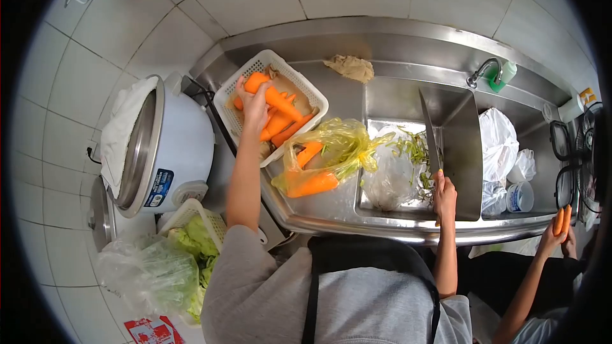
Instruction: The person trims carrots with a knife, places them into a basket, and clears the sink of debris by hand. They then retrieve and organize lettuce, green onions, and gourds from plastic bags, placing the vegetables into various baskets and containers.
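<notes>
While the left hand [254,107] grips one carrot [282,102], the right hand [445,198] holds one knife [433,142].

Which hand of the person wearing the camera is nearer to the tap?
The right. The right hand grips a knife over the sink, nearer the person than the tap; the left hand holds a carrot over the carrot basket, far to the tap's left.

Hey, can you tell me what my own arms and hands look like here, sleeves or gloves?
Your left hand and right hand are bare, without gloves, and no watch or bracelet shows. Your gray sleeves are short, leaving the forearms uncovered. Any rings are too small to make out.
</notes>
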{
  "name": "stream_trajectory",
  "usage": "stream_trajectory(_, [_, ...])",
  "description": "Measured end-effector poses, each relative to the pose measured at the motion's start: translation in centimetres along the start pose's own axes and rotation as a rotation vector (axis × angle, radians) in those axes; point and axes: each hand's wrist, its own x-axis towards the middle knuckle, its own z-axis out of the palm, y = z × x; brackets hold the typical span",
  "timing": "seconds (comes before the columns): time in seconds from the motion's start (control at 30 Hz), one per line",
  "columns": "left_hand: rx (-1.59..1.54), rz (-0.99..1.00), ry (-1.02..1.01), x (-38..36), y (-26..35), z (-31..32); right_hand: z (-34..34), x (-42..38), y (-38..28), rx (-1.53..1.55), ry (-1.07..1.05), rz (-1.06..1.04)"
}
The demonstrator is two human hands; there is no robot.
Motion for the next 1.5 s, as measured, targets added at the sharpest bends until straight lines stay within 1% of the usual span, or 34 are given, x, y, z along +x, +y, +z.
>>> stream_trajectory(0.03, [0.0,-0.007,0.004,0.6,-1.1,-0.7,0.0,-0.1,-0.4,0.012,-0.003,-0.003])
stream_trajectory(0.1, [-0.277,-0.167,0.082,2.3,-4.3,-2.7,0.1,-0.1,-0.8,0.03,-0.017,0.019])
stream_trajectory(0.17, [-0.307,-0.193,0.055,2.2,-6.6,-4.9,0.1,0.0,-1.0,0.054,-0.024,0.036])
stream_trajectory(0.23, [-0.333,-0.22,0.023,1.3,-7.6,-6.0,0.0,0.0,-1.0,0.065,-0.034,0.047])
stream_trajectory(0.3, [0.059,-0.262,0.355,0.2,-8.1,-6.7,-0.1,0.1,-0.8,0.062,-0.017,0.037])
stream_trajectory(0.33, [0.062,-0.266,0.356,-0.4,-8.1,-7.3,-0.1,0.0,-0.6,0.06,-0.005,0.028])
stream_trajectory(0.4, [1.173,0.592,0.428,-1.6,-7.6,-8.1,-0.2,-0.1,-0.7,0.061,-0.016,0.035])
stream_trajectory(0.43, [1.177,0.59,0.426,-1.8,-7.2,-8.0,-0.2,-0.1,-0.8,0.065,-0.022,0.039])
stream_trajectory(0.5, [0.996,0.426,0.008,-2.4,-5.7,-7.2,-0.2,-0.5,-1.8,0.057,-0.017,0.024])
stream_trajectory(0.53, [0.996,0.418,-0.001,-3.3,-4.8,-6.1,-0.4,-0.6,-1.9,0.048,-0.01,0.005])
stream_trajectory(0.57, [0.891,0.463,-0.086,-4.4,-3.7,-4.2,-0.2,-0.4,-1.6,-0.002,-0.021,0.001])
stream_trajectory(0.6, [0.785,0.505,-0.172,-5.5,-2.8,-2.3,0.0,-0.4,-1.4,0.025,-0.015,-0.02])
stream_trajectory(0.63, [0.636,0.485,-0.317,-6.7,-2.4,-0.7,0.0,-0.5,-1.6,0.036,-0.02,-0.032])
stream_trajectory(0.7, [0.807,0.12,-0.671,-9.7,-0.8,2.3,0.1,-0.7,-1.9,0.041,-0.029,-0.044])
stream_trajectory(0.77, [1.098,0.082,-0.9,-10.9,-1.8,3.8,0.3,-0.5,-2.0,0.034,-0.093,0.019])
stream_trajectory(0.8, [1.099,0.082,-0.897,-10.8,-3.4,2.9,0.5,-0.6,-1.9,0.034,-0.095,0.017])
stream_trajectory(0.87, [1.594,0.212,-0.798,-9.8,-8.3,0.5,0.6,-0.7,-1.8,0.041,-0.087,0.032])
stream_trajectory(0.9, [1.681,0.215,-0.79,-9.9,-8.6,0.1,0.5,-1.1,-2.0,0.062,-0.054,0.008])
stream_trajectory(0.93, [1.685,0.227,-0.8,-9.8,-9.7,-0.4,0.3,-1.0,-2.0,0.072,-0.046,0.016])
stream_trajectory(0.97, [1.746,0.348,-0.683,-9.9,-11.0,-1.2,0.3,-1.1,-1.9,0.061,-0.057,0.013])
stream_trajectory(1.0, [1.796,0.464,-0.562,-10.4,-10.8,-1.2,0.3,-1.3,-1.6,0.045,-0.072,0.01])
stream_trajectory(1.03, [1.8,0.466,-0.569,-10.5,-10.7,-1.0,0.6,-1.4,-1.3,0.097,-0.058,-0.023])
stream_trajectory(1.1, [1.72,0.195,-0.568,-10.3,-10.0,-0.3,0.6,-1.9,-1.8,0.096,-0.063,-0.018])
stream_trajectory(1.17, [1.721,0.224,-0.592,-9.6,-11.3,-1.1,1.0,-2.5,-2.5,0.139,-0.059,-0.056])
stream_trajectory(1.2, [1.714,0.249,-0.612,-9.7,-11.0,-0.9,1.6,-2.8,-2.7,0.158,-0.02,-0.134])
stream_trajectory(1.23, [1.709,0.26,-0.621,-9.6,-10.8,-0.6,1.8,-3.0,-3.0,0.15,-0.055,-0.133])
stream_trajectory(1.3, [1.755,0.045,-0.754,-9.4,-9.8,0.3,2.0,-3.6,-4.4,0.117,-0.116,-0.146])
stream_trajectory(1.33, [1.752,0.068,-0.779,-9.4,-9.7,0.4,2.6,-3.9,-4.8,0.127,-0.09,-0.205])
stream_trajectory(1.4, [1.643,0.133,-0.816,-10.0,-9.5,0.0,4.4,-4.0,-5.7,0.19,-0.076,-0.309])
stream_trajectory(1.43, [1.565,0.082,-0.871,-9.9,-9.1,0.2,5.3,-4.0,-6.6,0.209,-0.078,-0.345])
stream_trajectory(1.47, [1.487,0.024,-0.935,-10.0,-8.5,0.5,6.7,-3.7,-7.2,0.139,-0.064,-0.299])
stream_trajectory(1.5, [1.462,0.0,-0.976,-10.6,-7.6,1.3,6.3,-3.8,-9.0,0.144,-0.183,-0.244])
